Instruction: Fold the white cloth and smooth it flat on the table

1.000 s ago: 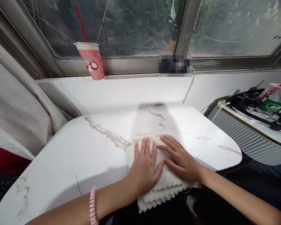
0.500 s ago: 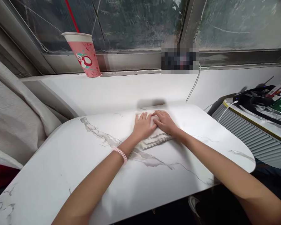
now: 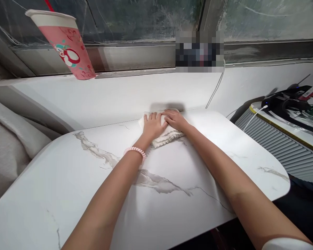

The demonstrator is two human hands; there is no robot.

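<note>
A folded, pale cloth [image 3: 168, 138] with a wavy edge lies on the white, marble-patterned table [image 3: 88, 180], close to its far edge by the wall. My left hand [image 3: 153, 126] presses down on it, fingers stretched out and slightly spread, a pink coiled band around the wrist. Beside it, on the right part of the cloth, rests my right hand [image 3: 175, 121], its fingers laid over the fabric and its thumb side by the left hand. Part of the cloth is hidden under both hands.
A pink paper cup [image 3: 67, 50] with a red straw stands on the window sill at the left. A blurred-out object [image 3: 199, 52] sits farther right, with a white cable [image 3: 216, 88] hanging down. Right of the table is a ribbed cabinet [image 3: 273, 142] bearing black items; left, a curtain [image 3: 10, 139].
Both hands and the cloth have slid a little farther toward the wall. The view has shifted too, so the cup appears larger and farther left.
</note>
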